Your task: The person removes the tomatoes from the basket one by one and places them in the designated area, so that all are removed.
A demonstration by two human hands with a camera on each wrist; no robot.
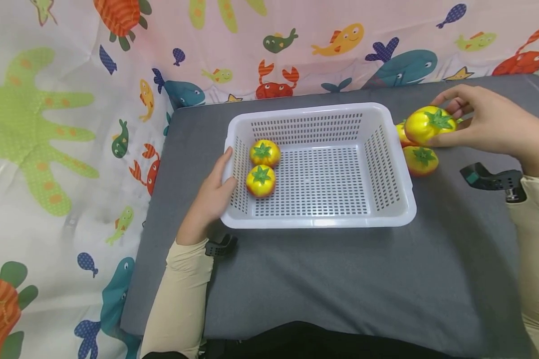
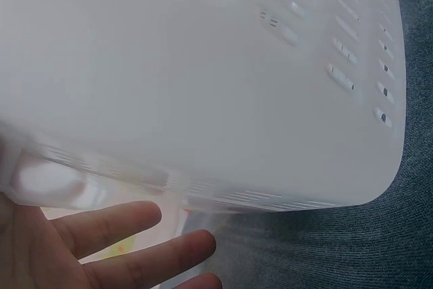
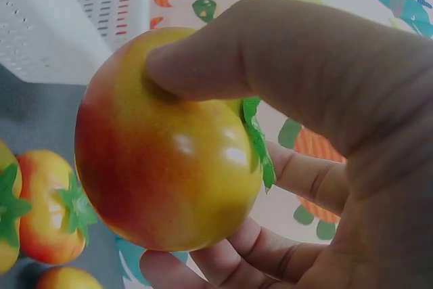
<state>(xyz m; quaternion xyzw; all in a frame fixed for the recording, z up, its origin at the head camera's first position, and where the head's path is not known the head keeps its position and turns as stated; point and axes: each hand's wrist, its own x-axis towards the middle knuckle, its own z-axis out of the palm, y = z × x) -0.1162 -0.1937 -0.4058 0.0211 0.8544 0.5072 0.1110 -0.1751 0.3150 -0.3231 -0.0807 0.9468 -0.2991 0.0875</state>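
Note:
My right hand grips a glossy yellow-red tomato with a green star-shaped top, thumb on one side and fingers around the other. It is raised beside the right end of a white slotted plastic basket. Under it, more tomatoes lie on the grey cloth, partly hidden in the head view. Two tomatoes, one behind the other, sit inside the basket at its left end. My left hand rests against the basket's left rim, its fingers extended and spread in the left wrist view.
A grey cloth covers the table under the basket. Behind and to the left hangs a curtain printed with sea animals. Black wrist mounts sit at both cuffs.

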